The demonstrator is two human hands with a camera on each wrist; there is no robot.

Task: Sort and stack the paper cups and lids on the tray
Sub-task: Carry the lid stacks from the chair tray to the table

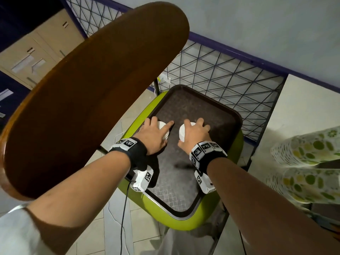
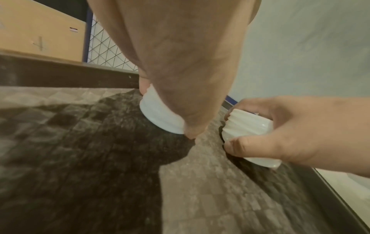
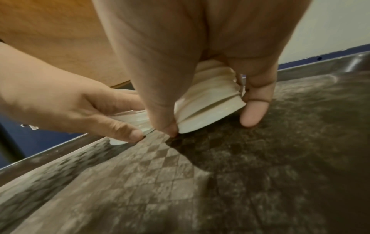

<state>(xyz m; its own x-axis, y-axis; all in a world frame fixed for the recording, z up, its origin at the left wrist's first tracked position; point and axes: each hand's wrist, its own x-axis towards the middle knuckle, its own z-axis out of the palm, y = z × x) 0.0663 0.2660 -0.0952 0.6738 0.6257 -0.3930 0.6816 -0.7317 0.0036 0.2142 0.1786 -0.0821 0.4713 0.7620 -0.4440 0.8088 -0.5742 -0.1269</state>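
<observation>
A brown textured tray (image 1: 211, 115) lies on a green stool. Two short white ribbed stacks stand on its far left part, side by side and apart. I cannot tell which is cups and which is lids. My left hand (image 1: 156, 132) grips the left stack (image 1: 162, 129) from above, index finger stretched toward the middle. In the left wrist view that stack (image 2: 160, 115) sits on the tray under my left hand (image 2: 166, 110). My right hand (image 1: 193, 132) grips the right stack (image 1: 184, 132), seen slightly tilted (image 3: 208, 107) between thumb and fingers (image 3: 254, 117).
A large brown wooden top (image 1: 92, 89) overhangs the left side at arm height. A wire grid fence (image 1: 230, 80) runs behind the tray. The green stool (image 1: 184, 221) rims the tray. Patterned cloth (image 1: 303, 162) lies at the right. A cable (image 1: 123, 218) hangs toward the tiled floor.
</observation>
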